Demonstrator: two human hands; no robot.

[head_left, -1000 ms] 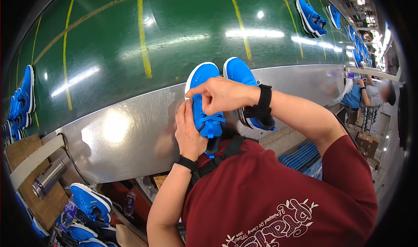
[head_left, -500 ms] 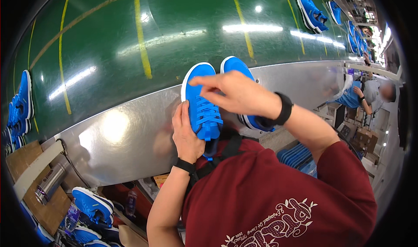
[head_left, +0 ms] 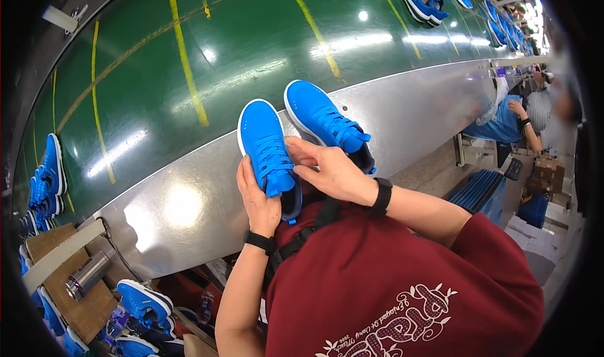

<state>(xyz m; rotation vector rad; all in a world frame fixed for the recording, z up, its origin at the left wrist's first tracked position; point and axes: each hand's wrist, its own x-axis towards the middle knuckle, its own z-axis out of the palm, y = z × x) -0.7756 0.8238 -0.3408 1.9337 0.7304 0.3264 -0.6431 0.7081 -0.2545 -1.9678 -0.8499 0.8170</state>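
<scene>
A blue sneaker (head_left: 263, 125) with blue laces and a white sole edge lies toe-away on the metal edge of the bench. My left hand (head_left: 257, 201) grips it along its left side, near the heel. Against its right side, by the laces, is my right hand (head_left: 335, 172), thumb and forefinger apart and fingertips at the upper. A matching blue sneaker (head_left: 314, 113) rests just to the right, tilted slightly, with nobody holding it. Part of each shoe's heel end is shadowed near my maroon shirt.
Beyond the metal ledge (head_left: 402, 121) runs a green surface (head_left: 245, 49) with yellow lines. Blue shoes (head_left: 420, 1) stand on it at far right, and more (head_left: 49, 174) at left. A steel flask (head_left: 88, 275) lies at lower left near more shoes (head_left: 146, 303). Another person (head_left: 535, 124) is at right.
My right hand has drawn back from over the shoe's toe to its right side, uncovering the toe. The left hand keeps its grip. The whole view has shifted somewhat.
</scene>
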